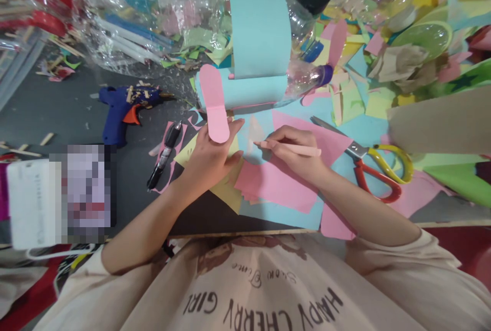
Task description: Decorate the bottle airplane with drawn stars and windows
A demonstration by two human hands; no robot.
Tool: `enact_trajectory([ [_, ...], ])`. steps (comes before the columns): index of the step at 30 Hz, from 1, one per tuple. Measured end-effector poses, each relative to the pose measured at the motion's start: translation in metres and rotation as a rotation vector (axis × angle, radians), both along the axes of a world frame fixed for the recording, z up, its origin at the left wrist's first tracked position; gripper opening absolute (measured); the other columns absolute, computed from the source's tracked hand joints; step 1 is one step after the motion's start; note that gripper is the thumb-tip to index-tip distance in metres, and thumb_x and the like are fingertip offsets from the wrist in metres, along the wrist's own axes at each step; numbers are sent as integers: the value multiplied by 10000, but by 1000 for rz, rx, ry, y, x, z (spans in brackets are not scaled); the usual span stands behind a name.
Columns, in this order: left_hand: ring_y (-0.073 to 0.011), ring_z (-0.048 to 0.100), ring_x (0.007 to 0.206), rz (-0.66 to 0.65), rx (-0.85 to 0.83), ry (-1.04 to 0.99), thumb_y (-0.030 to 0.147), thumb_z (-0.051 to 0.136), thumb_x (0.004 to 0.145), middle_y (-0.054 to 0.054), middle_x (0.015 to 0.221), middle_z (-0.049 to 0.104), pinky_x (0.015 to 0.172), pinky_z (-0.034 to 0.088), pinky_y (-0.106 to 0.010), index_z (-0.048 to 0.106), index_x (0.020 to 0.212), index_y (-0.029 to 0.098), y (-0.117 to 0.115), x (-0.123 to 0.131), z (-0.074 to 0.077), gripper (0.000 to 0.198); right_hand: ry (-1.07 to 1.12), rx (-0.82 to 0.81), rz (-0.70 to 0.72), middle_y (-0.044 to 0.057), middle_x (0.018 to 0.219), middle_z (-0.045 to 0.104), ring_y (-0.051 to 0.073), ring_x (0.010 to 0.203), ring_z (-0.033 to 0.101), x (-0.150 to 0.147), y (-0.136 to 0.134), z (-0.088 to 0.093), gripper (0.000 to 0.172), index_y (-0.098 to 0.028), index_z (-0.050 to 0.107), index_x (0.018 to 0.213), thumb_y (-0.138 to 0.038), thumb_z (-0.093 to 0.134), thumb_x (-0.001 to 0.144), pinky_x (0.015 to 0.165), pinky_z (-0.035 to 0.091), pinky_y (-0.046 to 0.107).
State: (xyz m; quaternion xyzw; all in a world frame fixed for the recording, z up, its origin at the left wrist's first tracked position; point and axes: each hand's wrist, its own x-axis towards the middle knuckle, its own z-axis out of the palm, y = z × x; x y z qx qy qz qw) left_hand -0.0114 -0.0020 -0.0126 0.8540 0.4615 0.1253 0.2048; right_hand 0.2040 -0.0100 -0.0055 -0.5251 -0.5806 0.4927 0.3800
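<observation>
My left hand [213, 157] rests on a light blue paper sheet [249, 141] and pinches the lower end of a folded pink paper oval [213, 103], which stands up from the table. My right hand [297, 152] grips a pale pink pencil [291, 148], its tip touching the blue sheet just right of the left fingers. Pink paper sheets [276, 180] lie under and around both hands. Behind them stands a blue paper shape [259, 34] wrapped around a clear plastic bottle [307, 72].
Red and yellow scissors [378, 164] lie right of my right hand. A blue glue gun [125, 108] and a black marker [165, 154] lie to the left. Paper scraps, clear plastic bottles and a brown cardboard piece [441, 124] crowd the back and right. A white device [32, 203] sits at left.
</observation>
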Motion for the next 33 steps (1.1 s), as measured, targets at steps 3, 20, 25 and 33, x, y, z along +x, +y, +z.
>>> enact_trajectory([
  [3,-331,417,1403,2,7,6,232,494,943,-181,1462,496,1135,364,-546,389,1438,167,0,0,0,510,-41,10,31,2,596,634,135,581,584,-1,0,2,299,-203,594,623,-408,659,831,531,435,271],
  [20,-337,424,1393,10,13,17,234,504,938,-179,1461,495,1128,365,-555,387,1436,180,-1,-1,-1,514,-50,2,37,-3,589,643,125,548,557,-1,-1,5,285,-207,589,607,-386,656,819,499,405,266],
  [25,-346,412,1399,4,-9,12,230,492,940,-185,1467,487,1128,361,-566,389,1437,169,0,-1,0,512,-63,1,29,-7,579,634,126,547,551,-1,-2,4,265,-208,586,599,-350,665,808,497,401,264],
  [33,-336,420,1397,5,-6,-4,235,503,940,-172,1457,497,1123,373,-559,382,1439,194,0,-1,-1,515,-71,53,49,2,609,650,129,567,570,1,-2,2,289,-208,595,625,-393,644,842,517,419,268],
])
